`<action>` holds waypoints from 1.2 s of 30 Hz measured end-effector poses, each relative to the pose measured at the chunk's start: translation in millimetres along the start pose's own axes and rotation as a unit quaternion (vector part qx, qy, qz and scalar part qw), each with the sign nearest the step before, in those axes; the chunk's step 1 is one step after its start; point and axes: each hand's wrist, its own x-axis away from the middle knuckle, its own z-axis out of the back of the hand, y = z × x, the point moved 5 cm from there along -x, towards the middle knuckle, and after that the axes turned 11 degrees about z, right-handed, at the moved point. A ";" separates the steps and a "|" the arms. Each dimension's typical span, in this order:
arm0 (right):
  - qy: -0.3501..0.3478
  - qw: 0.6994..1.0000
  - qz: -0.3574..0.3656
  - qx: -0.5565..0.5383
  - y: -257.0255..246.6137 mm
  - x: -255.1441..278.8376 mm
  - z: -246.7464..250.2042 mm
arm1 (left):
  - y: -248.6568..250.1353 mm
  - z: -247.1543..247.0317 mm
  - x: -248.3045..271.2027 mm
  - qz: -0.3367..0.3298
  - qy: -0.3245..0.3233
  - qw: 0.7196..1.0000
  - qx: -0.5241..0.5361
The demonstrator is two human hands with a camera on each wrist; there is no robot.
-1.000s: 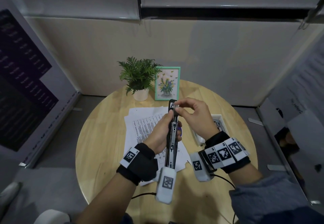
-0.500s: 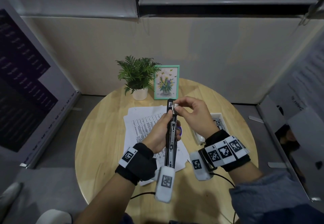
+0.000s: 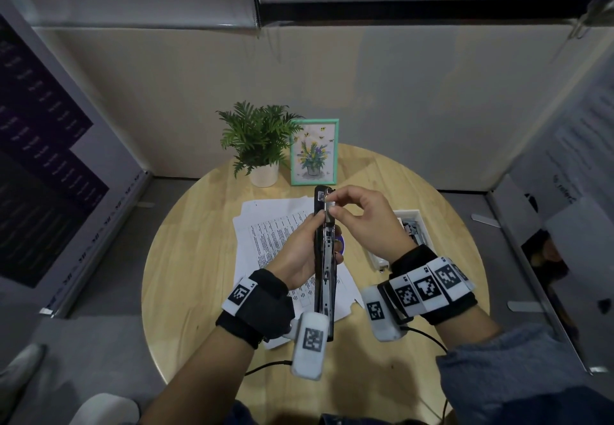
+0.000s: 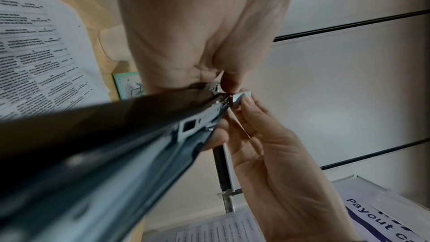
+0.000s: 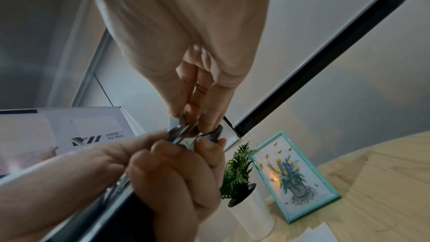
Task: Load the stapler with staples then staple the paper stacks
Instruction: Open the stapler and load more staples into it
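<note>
A long black stapler (image 3: pixel 325 258) is held up over the table, opened flat, its metal channel facing up. My left hand (image 3: pixel 300 251) grips its middle from the left, fingers curled round the body (image 5: pixel 177 168). My right hand (image 3: pixel 362 221) pinches a small strip of staples (image 3: pixel 329 206) at the stapler's far end, right at the channel (image 4: pixel 218 98). In the left wrist view the silver strip (image 4: pixel 241 97) sits between thumb and fingertip beside the stapler's tip. Printed paper stacks (image 3: pixel 269 235) lie on the round wooden table (image 3: pixel 186 258) under the hands.
A white tray (image 3: pixel 415 225) with more staples lies on the table to the right, partly behind my right wrist. A potted plant (image 3: pixel 259 145) and a teal picture frame (image 3: pixel 314 152) stand at the table's far edge. Panels wall in both sides.
Both hands and the stapler hold nearly the same pose. My right fingers have shifted the staple strip slightly along the stapler's far end.
</note>
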 end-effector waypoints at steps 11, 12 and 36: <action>0.016 1.000 0.004 -0.013 -1.0 0.5 -1.1 | 4.4 -4.2 5.2 -0.025 -0.014 0.999 -0.033; 0.021 1.000 0.002 -0.020 -0.3 1.0 -1.1 | 4.7 -4.3 5.2 -0.027 -0.013 0.999 -0.035; 0.074 0.997 0.005 -0.008 -1.6 1.7 2.7 | 6.0 -6.7 2.8 -0.018 -0.023 0.999 -0.026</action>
